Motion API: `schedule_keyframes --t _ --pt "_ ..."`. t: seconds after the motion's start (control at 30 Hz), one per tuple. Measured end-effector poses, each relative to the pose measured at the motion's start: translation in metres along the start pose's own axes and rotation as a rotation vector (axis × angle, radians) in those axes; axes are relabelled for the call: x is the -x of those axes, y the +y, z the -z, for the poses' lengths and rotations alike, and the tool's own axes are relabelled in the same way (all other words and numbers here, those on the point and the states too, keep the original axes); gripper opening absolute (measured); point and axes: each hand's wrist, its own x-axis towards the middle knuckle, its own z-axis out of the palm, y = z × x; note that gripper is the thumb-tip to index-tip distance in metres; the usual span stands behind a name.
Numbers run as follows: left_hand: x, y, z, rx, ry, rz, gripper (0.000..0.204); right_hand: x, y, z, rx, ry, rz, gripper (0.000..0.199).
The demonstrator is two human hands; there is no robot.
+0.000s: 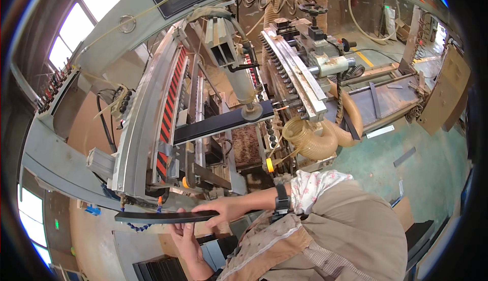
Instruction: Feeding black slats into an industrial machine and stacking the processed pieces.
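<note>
I hold a long, thin dark panel (162, 216) edge-on, level, in front of a big multi-spindle drilling machine (284, 62). My right hand (223, 210), a dark watch on its wrist, lies over the panel's right end with the fingers curled on its top face. My left hand (185, 240) is under the panel near its middle, thumb up against it. A second dark panel (223, 122) lies on the machine bed, and a round clamp foot (251, 111) presses down on it.
A grey guard rail with red-and-black stripes (170, 103) runs along the machine's left side. Ribbed yellow dust hoses (310, 138) curl to the right of the bed. A stack of dark panels (160, 270) sits below my hands. Cardboard boxes (447, 93) stand on the green floor at right.
</note>
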Motion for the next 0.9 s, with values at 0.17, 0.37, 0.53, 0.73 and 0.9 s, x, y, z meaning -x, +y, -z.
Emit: schedule_keyframes --t 0.17,0.37,0.53,0.73,0.9 --pt "0.023 -0.018 0.044 0.056 0.108 0.137 0.060 0.020 0.003 0.037 0.171 0.114 0.019 0.072" --pt "0.072 -0.041 0.098 -0.037 0.334 0.376 0.050 0.035 0.008 0.062 0.085 0.257 -0.062 0.064" --pt "0.090 -0.046 0.115 0.031 0.424 0.396 0.040 0.044 0.017 0.079 0.284 0.360 -0.148 0.062" --pt "0.069 -0.051 0.108 0.082 0.319 0.328 0.038 0.056 0.025 0.110 0.492 0.551 -0.181 0.064" --pt "0.058 -0.053 0.092 0.034 0.203 0.348 0.034 0.063 0.034 0.126 0.706 0.607 -0.260 0.058"
